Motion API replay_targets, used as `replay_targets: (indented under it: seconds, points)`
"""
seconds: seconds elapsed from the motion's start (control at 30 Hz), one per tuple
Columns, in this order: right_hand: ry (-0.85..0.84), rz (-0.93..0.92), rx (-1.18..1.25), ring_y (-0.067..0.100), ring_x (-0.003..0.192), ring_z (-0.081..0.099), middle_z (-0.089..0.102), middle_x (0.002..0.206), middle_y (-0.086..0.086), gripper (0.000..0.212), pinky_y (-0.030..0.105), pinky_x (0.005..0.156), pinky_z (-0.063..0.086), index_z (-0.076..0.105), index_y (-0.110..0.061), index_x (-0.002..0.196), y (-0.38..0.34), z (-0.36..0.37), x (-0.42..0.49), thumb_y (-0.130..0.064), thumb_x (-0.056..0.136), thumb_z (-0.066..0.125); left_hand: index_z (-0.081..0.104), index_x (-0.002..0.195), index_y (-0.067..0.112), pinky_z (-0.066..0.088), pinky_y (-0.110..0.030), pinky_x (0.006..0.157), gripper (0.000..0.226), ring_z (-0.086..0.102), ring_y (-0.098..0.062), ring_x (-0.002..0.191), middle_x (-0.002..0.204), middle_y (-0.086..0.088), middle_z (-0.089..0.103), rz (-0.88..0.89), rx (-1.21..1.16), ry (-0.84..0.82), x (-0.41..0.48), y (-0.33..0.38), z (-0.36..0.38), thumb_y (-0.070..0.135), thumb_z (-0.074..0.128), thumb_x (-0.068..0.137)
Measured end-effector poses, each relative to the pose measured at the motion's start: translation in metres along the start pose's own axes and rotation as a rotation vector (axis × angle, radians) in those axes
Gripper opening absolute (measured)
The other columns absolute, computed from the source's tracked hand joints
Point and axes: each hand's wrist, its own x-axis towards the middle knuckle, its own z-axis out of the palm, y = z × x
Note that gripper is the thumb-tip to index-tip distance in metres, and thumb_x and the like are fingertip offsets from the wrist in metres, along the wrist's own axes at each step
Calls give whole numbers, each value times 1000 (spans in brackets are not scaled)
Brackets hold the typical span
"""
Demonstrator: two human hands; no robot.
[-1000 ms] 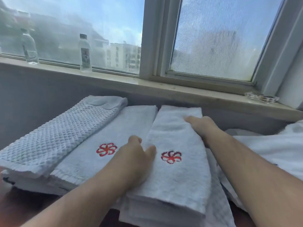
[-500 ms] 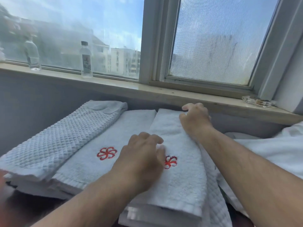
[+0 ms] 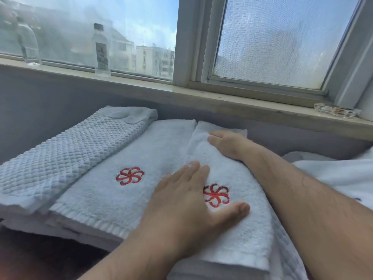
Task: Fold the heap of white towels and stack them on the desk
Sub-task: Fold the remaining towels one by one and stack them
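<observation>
Left hand (image 3: 187, 201): flat, palm down, fingers straight and together, thumb spread toward 3 o'clock; it presses the near half of the right towel and grasps nothing.
Right hand (image 3: 230, 145): flat, palm down on the far end of the same towel, fingers straight and pointing toward 9 o'clock; it grasps nothing.
Right towel (image 3: 242, 235): folded into a long strip running from 6 o'clock to 12 o'clock beneath both hands; it tops a stack of folded layers, with a waffle-weave layer showing at its 4 o'clock edge.
Red emblem (image 3: 216, 196): stitched on the right towel, at 3 o'clock of the left hand's fingers, between fingers and thumb.
Middle towel (image 3: 105, 197): folded, at 9 o'clock of the left hand, its long edge touching the right towel; it bears a second red emblem (image 3: 130, 176).
Waffle towel (image 3: 66, 156): folded, at 9 o'clock of the middle towel, overlapping its edge.
Heap (image 3: 339, 174): loose white cloth at 3 o'clock of the right forearm, just beside it.
Desk (image 3: 30, 257): dark surface showing at 7 o'clock, under the folded towels.
Sill (image 3: 222, 102): at 12 o'clock, behind the towels.
Bottles: a near bottle (image 3: 102, 51) and a far bottle (image 3: 28, 47), upright on the sill at 10 o'clock.
Glass dish (image 3: 337, 112): on the sill at 2 o'clock.
</observation>
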Motion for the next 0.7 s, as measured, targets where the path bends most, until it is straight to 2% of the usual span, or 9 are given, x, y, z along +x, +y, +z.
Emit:
replay_targets:
  seconds: [0.1, 0.3, 0.4, 0.47, 0.63, 0.7]
  points:
    - [-4, -34, 52, 26, 150, 25, 31, 163, -3, 53, 52, 121, 16, 40, -36, 152, 5, 1, 1, -54, 104, 28, 8, 157, 42, -1, -29, 120, 122, -2, 4, 149, 164, 25, 0, -14, -10, -18, 0, 1, 1, 102, 20, 52]
    - [21, 1, 61, 25, 152, 18, 22, 167, -1, 52, 54, 121, 16, 31, -29, 156, 5, 3, -11, -43, 108, 21, 9, 159, 37, -1, -35, 124, 121, -1, -1, 152, 166, 23, 0, -48, 12, -82, -2, 3, -2, 101, 25, 58]
    - [2, 62, 74, 26, 156, -3, 1, 170, -1, 56, 53, 124, 3, 15, -30, 161, 4, 7, -22, -45, 107, 23, 9, 159, 34, -1, -35, 124, 119, -1, -2, 152, 166, 21, 1, -53, 28, -95, 0, 3, -1, 100, 27, 62]
    - [-17, 80, 148, 27, 155, -12, -6, 170, -3, 58, 50, 124, -4, 11, -31, 161, 6, 8, -34, -45, 107, 25, 8, 160, 34, -2, -36, 124, 118, -2, -2, 152, 166, 20, 1, -51, 46, -97, 0, 3, 0, 100, 26, 63]
    - [-65, 32, 198, 28, 155, -11, -8, 170, 1, 59, 44, 123, -3, 6, -22, 162, 13, 5, -75, -39, 108, 24, 4, 160, 35, -1, -39, 125, 121, -3, -5, 153, 167, 18, -3, -77, 101, -89, -2, 6, 1, 102, 17, 60]
    - [-72, 7, 239, 23, 155, -9, -8, 169, 3, 58, 37, 122, -3, 6, -18, 162, 17, 7, -95, -36, 110, 23, 4, 159, 36, -1, -39, 125, 120, -2, -7, 153, 167, 17, -2, -98, 101, -65, -7, 7, 2, 102, 15, 60]
